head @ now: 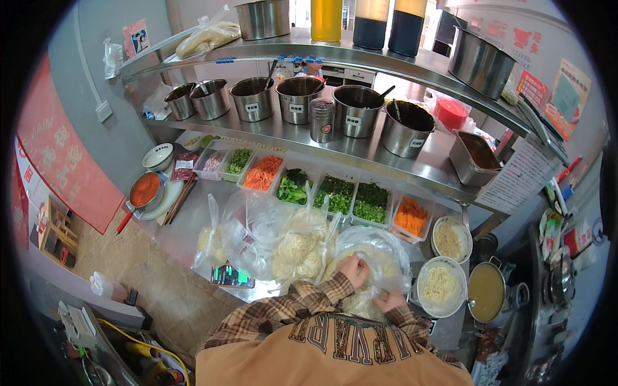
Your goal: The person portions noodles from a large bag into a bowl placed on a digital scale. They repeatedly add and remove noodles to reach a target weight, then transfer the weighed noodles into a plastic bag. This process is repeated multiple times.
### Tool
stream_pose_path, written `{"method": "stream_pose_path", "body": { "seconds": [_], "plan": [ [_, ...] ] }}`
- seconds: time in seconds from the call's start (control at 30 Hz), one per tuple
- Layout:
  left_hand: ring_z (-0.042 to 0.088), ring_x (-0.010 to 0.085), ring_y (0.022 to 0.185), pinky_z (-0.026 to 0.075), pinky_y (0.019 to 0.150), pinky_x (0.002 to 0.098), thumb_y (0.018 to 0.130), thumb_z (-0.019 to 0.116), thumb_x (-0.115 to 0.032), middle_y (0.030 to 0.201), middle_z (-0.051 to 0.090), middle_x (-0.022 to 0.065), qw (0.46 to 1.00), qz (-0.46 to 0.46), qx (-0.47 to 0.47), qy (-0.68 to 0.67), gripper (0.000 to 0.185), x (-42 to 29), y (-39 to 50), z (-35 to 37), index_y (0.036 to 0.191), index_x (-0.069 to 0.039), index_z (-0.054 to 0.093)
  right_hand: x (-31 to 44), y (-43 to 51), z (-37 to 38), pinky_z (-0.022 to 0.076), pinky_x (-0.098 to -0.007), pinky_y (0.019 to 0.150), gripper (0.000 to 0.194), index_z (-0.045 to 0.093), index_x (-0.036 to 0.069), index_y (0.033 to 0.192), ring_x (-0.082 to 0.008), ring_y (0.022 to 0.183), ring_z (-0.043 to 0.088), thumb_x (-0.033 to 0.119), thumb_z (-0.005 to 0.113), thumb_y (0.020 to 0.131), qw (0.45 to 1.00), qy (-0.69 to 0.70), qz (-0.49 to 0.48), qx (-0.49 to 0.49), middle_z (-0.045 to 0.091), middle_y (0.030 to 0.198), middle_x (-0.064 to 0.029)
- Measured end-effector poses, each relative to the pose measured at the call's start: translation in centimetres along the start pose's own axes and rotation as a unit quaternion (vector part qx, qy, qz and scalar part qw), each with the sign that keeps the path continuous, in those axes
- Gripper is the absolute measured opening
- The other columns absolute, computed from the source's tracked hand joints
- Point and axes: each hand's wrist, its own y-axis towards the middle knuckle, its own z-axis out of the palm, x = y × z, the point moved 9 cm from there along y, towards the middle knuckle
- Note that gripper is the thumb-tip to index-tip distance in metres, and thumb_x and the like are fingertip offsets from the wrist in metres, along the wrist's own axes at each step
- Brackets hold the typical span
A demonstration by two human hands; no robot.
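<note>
My left hand [355, 270] pinches the clear plastic bag [388, 279] in front of my chest. Lower and to the right, my right hand [390, 301] grips the same bag, its fingers partly hidden by the film. Pale noodles show through the plastic, and the bag spreads in a rounded shape toward the food tubs. Left of my hands lie a knotted bag of noodles [299, 248], a puffed clear bag [248, 231] and a smaller tied bag [211, 243]. Close to my right hand stands a white tub of noodles [440, 285].
Along the back sit plastic tubs of shredded carrot [263, 172], chopped greens [371, 202] and orange slices [411, 217]. Above them a steel shelf [289, 130] bears several sauce pots. A phone [232, 277] lies at the counter's left front edge. A pot of broth [486, 292] stands right.
</note>
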Motion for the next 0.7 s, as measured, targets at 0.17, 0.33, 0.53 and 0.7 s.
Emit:
{"method": "stream_pose_path", "body": {
  "seconds": [0.17, 0.33, 0.53, 0.7],
  "plan": [
    [0.048, 0.0266, 0.104, 0.03, 0.095, 0.0439, 0.073, 0.059, -0.014, 0.098, 0.06, 0.009, 0.95, 0.19, -0.055, 0.24, 0.022, -1.8, -1.8, 2.0, 0.094, -0.01, 0.064, 2.8, 0.0, -0.9, 0.0484, -0.0396, 0.082, 0.05, 0.061, 0.004, 0.109, -0.0354, 0.092, 0.061, 0.044, 0.06, 0.079, 0.998, 0.042, -0.009, -0.044, 0.063, 0.1, -0.0213],
    [0.05, 0.022, 0.095, 0.032, 0.089, 0.0406, 0.071, 0.059, -0.014, 0.088, 0.059, 0.0023, 0.933, 0.233, -0.003, 0.274, 0.015, -0.2, -0.1, 5.1, 0.086, -0.013, 0.062, -0.1, 0.5, -0.1, 0.0494, -0.0399, 0.071, 0.04, 0.061, 0.002, 0.097, -0.0362, 0.083, 0.062, 0.037, 0.065, 0.077, 0.995, 0.053, 0.084, -0.009, 0.064, 0.087, -0.0186],
    [0.056, 0.0191, 0.088, 0.033, 0.081, 0.0429, 0.077, 0.054, -0.021, 0.083, 0.061, -0.0005, 0.991, 0.132, -0.03, -0.015, 0.005, 3.8, 4.6, 3.4, 0.08, -0.022, 0.058, -2.3, -0.4, -2.0, 0.0467, -0.0427, 0.066, 0.024, 0.057, 0.005, 0.087, -0.0404, 0.078, 0.059, 0.028, 0.058, 0.082, 0.989, 0.044, 0.117, -0.081, 0.059, 0.079, -0.0221],
    [0.057, 0.0199, 0.083, 0.032, 0.076, 0.0412, 0.075, 0.056, -0.02, 0.074, 0.059, -0.0028, 0.975, 0.107, -0.11, 0.16, 0.001, 3.7, 5.1, -2.7, 0.076, -0.02, 0.055, -0.8, -1.5, -3.4, 0.044, -0.0416, 0.06, 0.024, 0.053, 0.002, 0.083, -0.0406, 0.069, 0.056, 0.026, 0.056, 0.085, 0.981, 0.106, 0.049, -0.152, 0.055, 0.07, -0.0223]
  ]
}}
